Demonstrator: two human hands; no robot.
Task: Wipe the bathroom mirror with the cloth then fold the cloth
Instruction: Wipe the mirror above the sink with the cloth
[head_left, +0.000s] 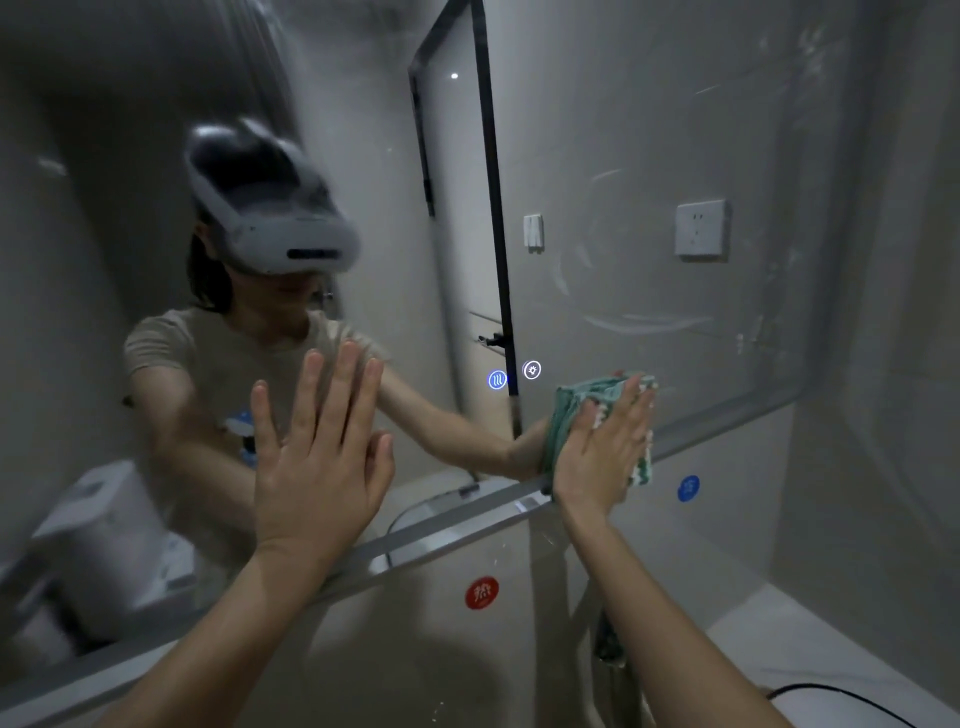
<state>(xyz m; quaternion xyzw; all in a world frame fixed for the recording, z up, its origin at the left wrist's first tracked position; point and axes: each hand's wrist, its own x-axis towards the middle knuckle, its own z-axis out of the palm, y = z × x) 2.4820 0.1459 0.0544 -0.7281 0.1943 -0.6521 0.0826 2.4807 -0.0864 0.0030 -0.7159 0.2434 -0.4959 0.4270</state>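
Both forearms (670, 597) were bare from the bottom edge of the view up to the wrists, with no sleeve, watch, ring or bracelet on either. The left hand (317, 467) and the right hand (605, 457) wore no gloves. In the mirror's reflection the person wore a short-sleeved T-shirt (208, 358) of a pale beige or tan tone, its sleeve ending above the elbow. A small printed motif (241, 423) in blue, white and dark tones sat on the chest, too blurred to read. A bulky white-grey headset (275, 218) with a dark top and a dark slot along its front covered the upper head. Dark hair (205, 275) hung beside it to about the shoulder.
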